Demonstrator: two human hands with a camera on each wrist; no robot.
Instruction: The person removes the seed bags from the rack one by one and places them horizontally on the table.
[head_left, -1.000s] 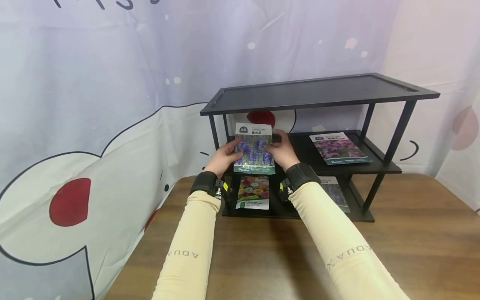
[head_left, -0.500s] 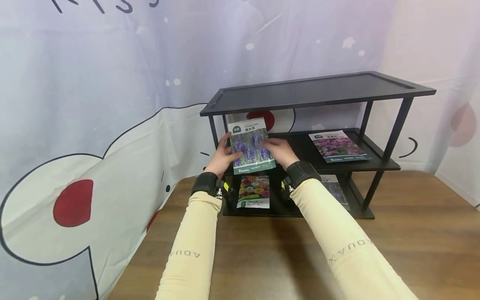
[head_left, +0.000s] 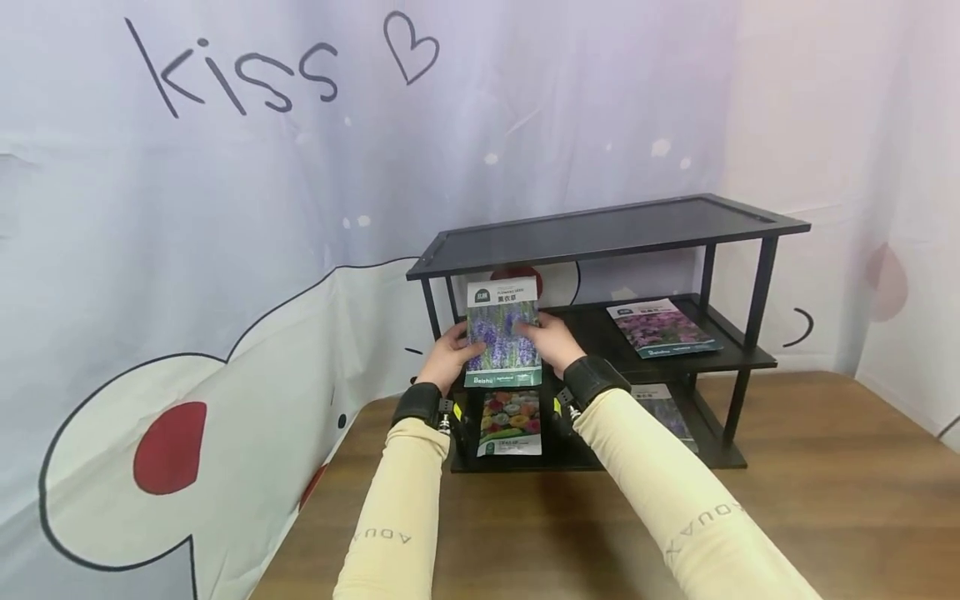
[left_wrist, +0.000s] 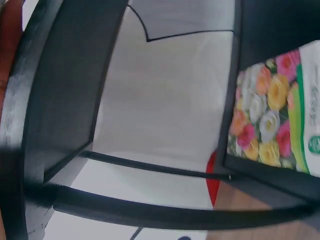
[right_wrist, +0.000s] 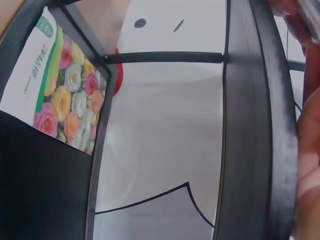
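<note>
A lavender seed packet (head_left: 498,340) stands nearly upright at the left end of the rack's middle shelf. My left hand (head_left: 444,360) pinches its left edge with the thumb across the front. From the other side my right hand (head_left: 555,342) grips the right part, thumb on the printed flowers. The fingers behind the packet are hidden. In the right wrist view, only part of the right hand (right_wrist: 311,135) shows at the right edge. Directly below, a packet with colourful blooms (head_left: 510,423) lies on the bottom shelf.
The black rack (head_left: 600,240) stands on a wooden table (head_left: 517,533). A pink-flower packet (head_left: 663,327) lies on the middle shelf at right. Another packet (head_left: 663,412) on the bottom shelf is partly covered by the right arm. A printed cloth (head_left: 285,192) hangs behind.
The lavender packet tilted to the left half a second ago and is straighter now. Both hands keep hold of it. The head view has shifted upward, showing more cloth.
</note>
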